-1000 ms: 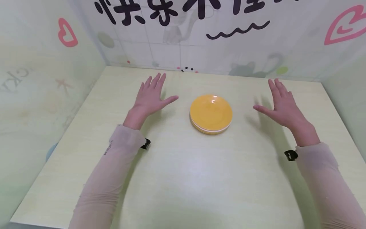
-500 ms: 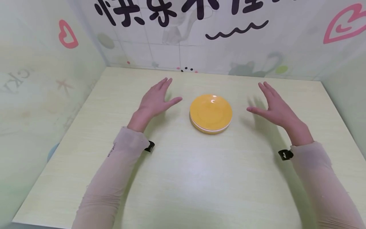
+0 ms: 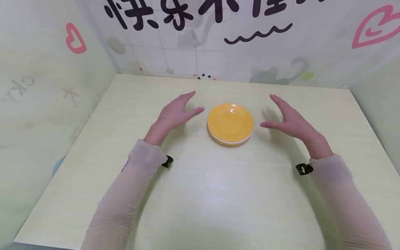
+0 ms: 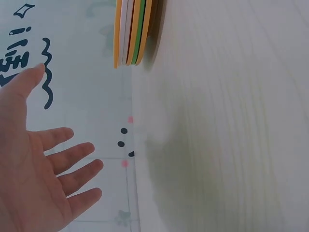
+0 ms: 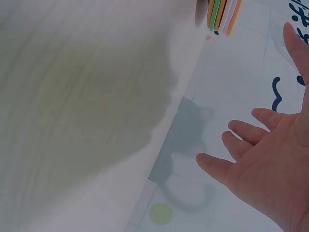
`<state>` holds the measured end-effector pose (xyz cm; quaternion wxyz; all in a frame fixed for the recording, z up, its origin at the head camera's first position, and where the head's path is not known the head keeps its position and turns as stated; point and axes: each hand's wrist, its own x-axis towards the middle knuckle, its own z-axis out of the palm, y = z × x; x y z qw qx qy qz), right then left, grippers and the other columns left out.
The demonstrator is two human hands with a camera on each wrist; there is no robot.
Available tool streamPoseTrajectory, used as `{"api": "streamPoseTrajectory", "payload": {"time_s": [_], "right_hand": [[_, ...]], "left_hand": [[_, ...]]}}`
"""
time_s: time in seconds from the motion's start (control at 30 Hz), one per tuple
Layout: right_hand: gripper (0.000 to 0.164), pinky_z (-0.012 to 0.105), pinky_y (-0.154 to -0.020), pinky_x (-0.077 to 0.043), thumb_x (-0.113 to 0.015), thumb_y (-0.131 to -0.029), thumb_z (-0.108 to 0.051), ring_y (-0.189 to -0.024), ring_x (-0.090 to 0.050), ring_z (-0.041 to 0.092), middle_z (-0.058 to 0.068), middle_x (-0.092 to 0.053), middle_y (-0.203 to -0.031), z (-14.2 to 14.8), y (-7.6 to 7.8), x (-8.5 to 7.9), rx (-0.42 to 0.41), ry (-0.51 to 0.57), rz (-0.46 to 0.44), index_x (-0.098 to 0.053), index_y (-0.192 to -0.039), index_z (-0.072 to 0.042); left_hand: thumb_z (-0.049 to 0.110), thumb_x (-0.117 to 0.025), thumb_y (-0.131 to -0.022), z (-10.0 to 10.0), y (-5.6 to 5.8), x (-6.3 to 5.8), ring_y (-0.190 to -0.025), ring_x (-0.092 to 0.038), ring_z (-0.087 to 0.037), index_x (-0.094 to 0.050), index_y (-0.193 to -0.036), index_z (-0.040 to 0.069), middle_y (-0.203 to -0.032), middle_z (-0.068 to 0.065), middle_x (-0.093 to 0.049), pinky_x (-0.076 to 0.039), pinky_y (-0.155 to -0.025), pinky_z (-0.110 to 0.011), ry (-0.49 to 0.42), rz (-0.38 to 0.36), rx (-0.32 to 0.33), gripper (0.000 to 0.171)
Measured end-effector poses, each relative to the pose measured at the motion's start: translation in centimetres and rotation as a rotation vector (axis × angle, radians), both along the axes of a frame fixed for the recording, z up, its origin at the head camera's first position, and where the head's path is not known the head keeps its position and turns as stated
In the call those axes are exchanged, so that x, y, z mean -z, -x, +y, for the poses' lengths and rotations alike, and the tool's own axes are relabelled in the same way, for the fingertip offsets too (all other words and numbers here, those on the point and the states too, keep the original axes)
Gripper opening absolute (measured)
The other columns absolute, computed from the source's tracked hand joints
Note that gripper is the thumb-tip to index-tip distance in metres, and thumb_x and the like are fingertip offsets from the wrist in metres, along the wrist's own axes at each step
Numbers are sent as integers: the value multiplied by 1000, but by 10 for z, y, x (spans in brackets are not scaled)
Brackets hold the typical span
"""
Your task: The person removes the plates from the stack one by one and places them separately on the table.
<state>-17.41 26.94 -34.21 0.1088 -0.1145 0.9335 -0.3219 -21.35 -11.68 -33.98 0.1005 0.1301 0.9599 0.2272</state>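
A stack of plates (image 3: 230,122) stands on the table, its top one yellow. From the side, the left wrist view shows layered plate edges (image 4: 133,34) in orange, white and green. To the left of the stack hovers my left hand (image 3: 175,113), fingers apart and thumb toward the plates. My right hand (image 3: 293,121) is on the other side, thumb and fingers spread toward the stack, a little away from its rim. Both palms face inward and hold nothing. In the right wrist view the same stack (image 5: 223,15) shows at the top edge, beyond the fingers.
The pale wood-look table (image 3: 206,201) is bounded by a printed back wall (image 3: 212,59) with black lettering, and by side walls (image 3: 40,104). Black straps (image 3: 167,161) are on both wrists, at the cuffs of the light sleeves.
Both hands have moved inward, the left to the right and the right to the left, narrowing the gaps to the plates. The stack has stayed in place.
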Motion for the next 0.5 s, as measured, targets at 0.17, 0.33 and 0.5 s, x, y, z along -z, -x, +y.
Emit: {"api": "streamPoseTrajectory", "payload": {"time_s": [0.17,0.33,0.5], "right_hand": [[106,62,-125,-15,-76,-85,-46,-156,-9,33,2,-7,-170,-6,0,2,-16,6,-27,-5,-162,-25],[105,61,-126,-16,-77,-85,-46,-156,-11,33,3,-10,-169,-10,3,5,-35,4,-59,-6,-161,-26],[104,64,-124,-20,-77,-85,-44,-153,-16,41,10,-13,-168,-18,4,7,-56,43,-122,-8,-161,-26]], "left_hand": [[68,-48,-94,6,-1,1,-149,-34,-26,-29,-157,26,-160,0,-38,-36,-120,-51,-28,-24,-9,79],[61,-53,-95,13,-3,2,-142,-44,-25,-36,-154,23,-154,-2,-48,-41,-117,-49,-79,-51,-26,72],[55,-59,-95,22,-4,3,-139,-48,-23,-41,-151,21,-151,-3,-50,-43,-116,-45,-145,-108,-47,68]]}}
